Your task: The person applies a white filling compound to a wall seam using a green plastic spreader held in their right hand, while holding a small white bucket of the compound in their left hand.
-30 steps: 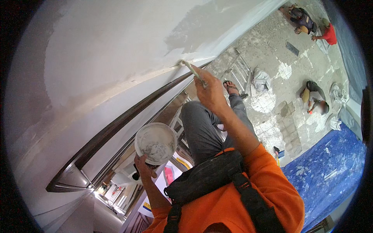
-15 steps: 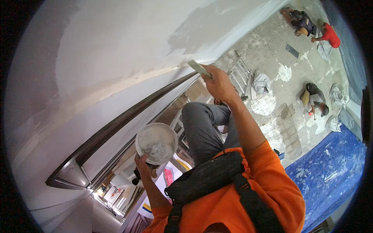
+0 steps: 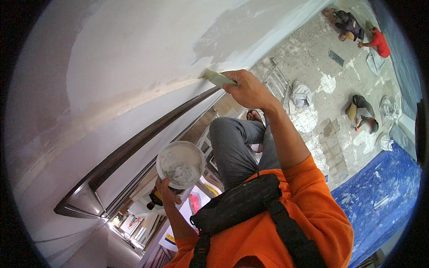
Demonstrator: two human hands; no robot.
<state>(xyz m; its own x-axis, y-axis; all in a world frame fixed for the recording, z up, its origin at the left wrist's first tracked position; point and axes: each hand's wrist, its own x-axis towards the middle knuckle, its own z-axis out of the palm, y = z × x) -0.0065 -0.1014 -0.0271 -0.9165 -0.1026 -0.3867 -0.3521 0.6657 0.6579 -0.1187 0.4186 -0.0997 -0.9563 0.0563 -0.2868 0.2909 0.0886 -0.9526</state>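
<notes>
My right hand [image 3: 243, 89] grips a flat, pale greenish-grey scraper [image 3: 216, 78], its blade at the pale, patchy wall [image 3: 129, 49] along a rough strip above a dark rail [image 3: 134, 149]. My left hand [image 3: 169, 192] holds a white, round bucket [image 3: 181, 164] with whitish paste inside, low on the left beside my bent grey-clad knee [image 3: 228, 143]. My orange shirt and a black bag with straps show at the bottom of the head view.
Far below, a tiled, stained floor [image 3: 304, 62] holds a ladder [image 3: 277, 85], white sacks [image 3: 300, 94] and three crouching people [image 3: 380, 42] at the right. A blue sheet [image 3: 371, 192] lies at the lower right. Lower left, another person [image 3: 154, 201] shows partly behind my arm.
My right hand lifted from the wall and moved right, then went back leftward, turning the scraper flatter against the wall. The bucket in my left hand has shifted only slightly.
</notes>
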